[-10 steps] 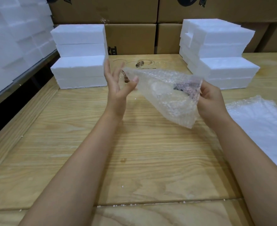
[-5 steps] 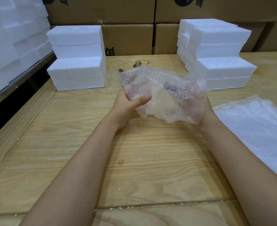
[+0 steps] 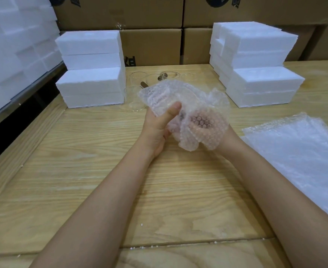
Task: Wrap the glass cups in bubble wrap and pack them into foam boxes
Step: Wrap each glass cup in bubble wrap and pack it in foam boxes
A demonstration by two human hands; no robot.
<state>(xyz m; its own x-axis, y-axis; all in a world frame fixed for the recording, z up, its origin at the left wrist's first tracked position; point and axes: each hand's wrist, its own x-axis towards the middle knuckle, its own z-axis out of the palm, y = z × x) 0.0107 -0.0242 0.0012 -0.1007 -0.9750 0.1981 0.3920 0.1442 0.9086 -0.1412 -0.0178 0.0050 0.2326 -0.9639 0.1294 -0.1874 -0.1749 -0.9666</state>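
The person holds a crumpled piece of bubble wrap [image 3: 190, 97] up in both hands, a little above the wooden tabletop [image 3: 101, 171]. The left hand [image 3: 158, 125] grips the wrap's left side, thumb pressed flat across the front and fingers curled behind it. The right hand [image 3: 203, 122] is under the folds on the wrap's right side and shows only as a pink shape through the bubbles; it clasps the wrap from below. I cannot tell whether a cup is inside the wrap. Just behind the wrap, several clear glass cups [image 3: 138, 89] stand on the wood, partly hidden by it. To the wrap's left there is a pile of white foam boxes [image 3: 90, 68], and to its right a second, stepped pile of foam boxes [image 3: 255, 60]. Further right of the wrap, and nearer the person, lies a stack of flat sheets [image 3: 298, 151]. Well behind the wrap, brown cardboard cartons [image 3: 153, 47] form a wall.
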